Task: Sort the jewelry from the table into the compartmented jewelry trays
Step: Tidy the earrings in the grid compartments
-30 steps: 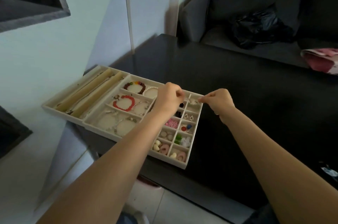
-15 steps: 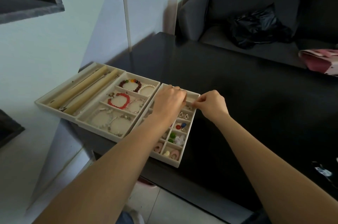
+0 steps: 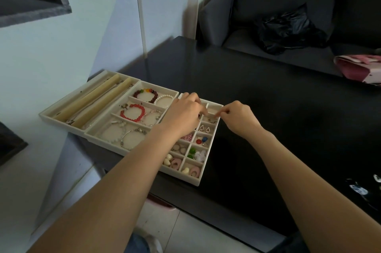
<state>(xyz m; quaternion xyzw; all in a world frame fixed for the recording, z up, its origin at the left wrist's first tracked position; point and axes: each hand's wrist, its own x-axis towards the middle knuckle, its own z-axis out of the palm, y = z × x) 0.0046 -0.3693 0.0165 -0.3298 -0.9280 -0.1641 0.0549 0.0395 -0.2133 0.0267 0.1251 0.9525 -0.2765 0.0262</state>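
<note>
Three cream trays (image 3: 201,178) sit side by side at the left edge of a dark surface (image 3: 278,108). Both hands hover over the far end of the right tray, which has small compartments. The left hand (image 3: 185,114) is curled, the right hand (image 3: 237,117) pinches; whether either holds jewelry, I cannot tell. Bracelets (image 3: 133,113) fill the middle tray.

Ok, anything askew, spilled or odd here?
Mostly tidy. The leftmost tray juts past the table's left edge, partly unsupported. Both hands, left and right, work over the small-compartment tray; nothing looks spilled.
</note>
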